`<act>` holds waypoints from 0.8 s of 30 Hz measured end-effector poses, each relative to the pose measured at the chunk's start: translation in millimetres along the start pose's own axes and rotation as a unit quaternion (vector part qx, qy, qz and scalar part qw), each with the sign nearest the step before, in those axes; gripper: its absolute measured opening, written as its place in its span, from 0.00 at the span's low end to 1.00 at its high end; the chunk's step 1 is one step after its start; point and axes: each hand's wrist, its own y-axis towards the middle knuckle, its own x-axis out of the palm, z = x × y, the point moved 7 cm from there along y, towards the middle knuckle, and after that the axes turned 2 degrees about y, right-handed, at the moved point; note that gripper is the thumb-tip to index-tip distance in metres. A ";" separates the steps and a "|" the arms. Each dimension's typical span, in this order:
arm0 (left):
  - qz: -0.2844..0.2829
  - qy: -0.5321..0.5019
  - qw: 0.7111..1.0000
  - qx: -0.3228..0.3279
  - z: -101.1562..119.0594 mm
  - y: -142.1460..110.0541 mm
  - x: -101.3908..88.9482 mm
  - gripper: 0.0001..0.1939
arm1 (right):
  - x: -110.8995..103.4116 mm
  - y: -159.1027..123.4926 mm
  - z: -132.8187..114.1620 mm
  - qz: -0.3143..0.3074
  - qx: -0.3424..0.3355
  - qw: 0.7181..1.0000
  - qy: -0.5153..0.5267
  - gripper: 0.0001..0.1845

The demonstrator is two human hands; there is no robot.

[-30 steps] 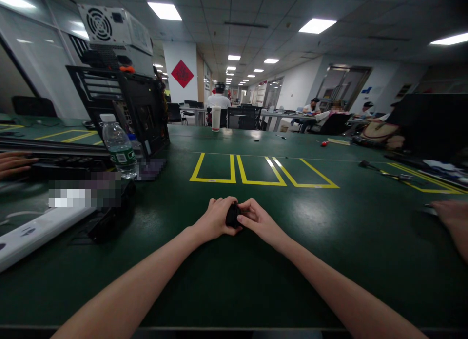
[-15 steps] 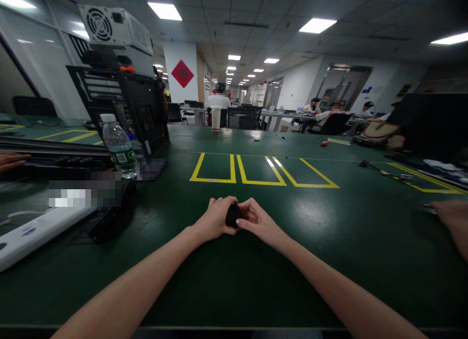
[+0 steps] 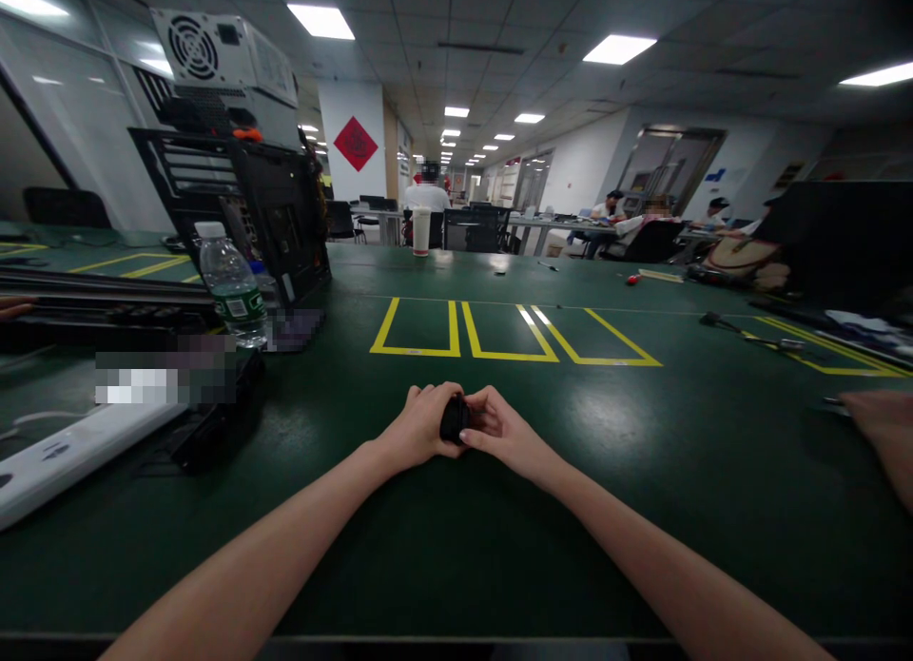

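Note:
A small black rounded object [image 3: 454,420] is held between my two hands, low over the green table [image 3: 456,537]; its exact kind does not show. My left hand [image 3: 422,423] wraps around it from the left, fingers curled over the far side and thumb at the near side. From the right, my right hand [image 3: 503,431] pinches its edge, with the thumb in front and the fingers bent behind. Much of the object is hidden by the fingers. Just beyond the hands, yellow tape outlines [image 3: 508,359] mark the tabletop.
At left stand a water bottle [image 3: 232,290], an open black computer case [image 3: 275,214] and a white power strip [image 3: 86,447]. A tall pale cup [image 3: 420,233] is farther back. Another person's hand [image 3: 881,433] rests at right, near a black cable [image 3: 748,336].
My hands and the black object stay almost still. At the far left edge, another person's hand has drawn back toward the edge of view.

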 end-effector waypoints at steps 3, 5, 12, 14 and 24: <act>0.001 0.000 1.000 0.000 0.3 0.1 -0.1 0.28 | -1.0 -0.5 -1.9 0.014 0.001 1.000 -0.010 0.12; 0.002 -0.002 1.000 0.002 0.5 0.4 0.2 0.28 | -2.1 0.2 -0.9 0.025 0.005 0.999 -0.018 0.10; 0.008 0.003 1.000 0.000 -2.5 1.3 2.3 0.28 | -4.7 3.5 5.9 0.044 0.012 0.999 -0.023 0.13; 0.006 -0.003 1.000 0.000 -2.8 0.9 2.4 0.28 | -1.9 2.1 3.1 0.024 0.012 1.000 -0.016 0.12; -0.002 -0.002 1.000 -0.005 0.1 0.2 -0.1 0.27 | -0.1 -1.6 -3.5 0.024 0.007 0.999 -0.024 0.11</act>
